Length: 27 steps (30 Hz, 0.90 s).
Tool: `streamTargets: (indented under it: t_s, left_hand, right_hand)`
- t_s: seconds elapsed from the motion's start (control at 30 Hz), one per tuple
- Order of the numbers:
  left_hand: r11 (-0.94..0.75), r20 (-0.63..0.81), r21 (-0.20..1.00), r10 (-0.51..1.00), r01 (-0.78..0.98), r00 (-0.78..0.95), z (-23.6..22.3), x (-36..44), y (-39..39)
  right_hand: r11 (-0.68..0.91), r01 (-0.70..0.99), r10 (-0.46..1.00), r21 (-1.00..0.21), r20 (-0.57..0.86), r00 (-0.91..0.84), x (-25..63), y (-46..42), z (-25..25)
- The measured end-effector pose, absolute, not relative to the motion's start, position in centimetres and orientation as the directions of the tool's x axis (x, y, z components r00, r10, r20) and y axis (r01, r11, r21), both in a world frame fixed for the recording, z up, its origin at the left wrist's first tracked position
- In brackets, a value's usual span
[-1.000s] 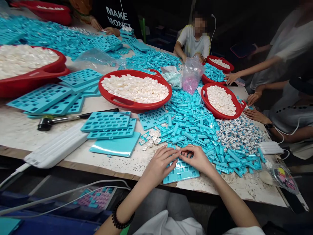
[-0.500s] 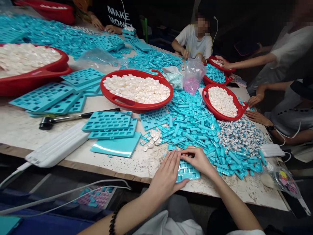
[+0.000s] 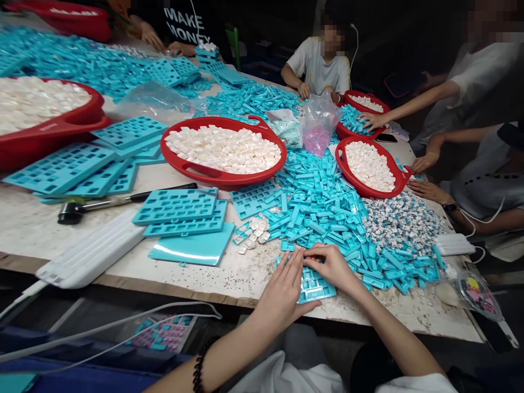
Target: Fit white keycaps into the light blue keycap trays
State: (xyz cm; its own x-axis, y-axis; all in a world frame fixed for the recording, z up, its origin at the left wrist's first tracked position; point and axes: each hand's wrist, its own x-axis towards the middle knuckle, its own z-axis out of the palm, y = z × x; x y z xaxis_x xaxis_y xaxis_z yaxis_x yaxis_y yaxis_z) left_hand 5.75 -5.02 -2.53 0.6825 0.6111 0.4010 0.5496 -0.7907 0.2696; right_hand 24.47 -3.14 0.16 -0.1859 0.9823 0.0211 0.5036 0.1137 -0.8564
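Note:
My left hand (image 3: 282,289) lies over the left part of a small turquoise silicone mould (image 3: 317,286) at the table's near edge, its thumb along the lower side. My right hand (image 3: 331,266) has its fingers curled at the mould's upper edge, and its fingertips nearly meet those of my left hand. Whatever is under those fingertips is hidden. A heap of loose turquoise pieces (image 3: 319,213) spreads just beyond my hands. Small white pieces (image 3: 254,229) lie to the left.
A red tub of white pieces (image 3: 192,174) stands ahead, with another (image 3: 360,183) to the right. Stacked turquoise moulds (image 3: 176,207), a black-handled mallet (image 3: 71,217) and a white plastic strip (image 3: 90,254) lie left. Co-workers' hands (image 3: 370,121) reach in across the far and right sides.
My left hand has slid over the mould's left part, with its thumb stretched out along the lower side. The view has shifted slightly, and a co-worker's hand has moved between the red tubs.

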Motion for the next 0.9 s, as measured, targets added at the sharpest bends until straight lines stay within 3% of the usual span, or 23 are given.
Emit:
streamTargets:
  t_s: [0.13, 0.33, 0.6, 0.9]
  left_hand:
    - [-0.775, 0.408, 0.353, 0.632, 0.524, 0.659, -2.4, 5.7, -4.9]
    - [-0.75, 0.453, 0.324, 0.658, 0.577, 0.601, -1.6, 6.0, -5.8]
    - [-0.681, 0.372, 0.367, 0.732, 0.634, 0.571, -1.2, 6.1, -6.4]
    - [-0.688, 0.298, 0.287, 0.726, 0.667, 0.62, -1.4, 6.3, -6.2]
  right_hand:
    - [0.12, 0.49, 0.982, -0.863, 0.031, -0.187, 24.5, -3.2, 0.0]
    - [0.144, 0.522, 0.983, -0.841, 0.06, -0.174, 24.3, -3.5, 0.6]
    - [0.156, 0.542, 0.979, -0.826, 0.054, -0.199, 24.3, -3.5, 0.8]
    - [0.112, 0.466, 0.981, -0.878, 0.022, -0.194, 24.8, -3.0, -0.1]
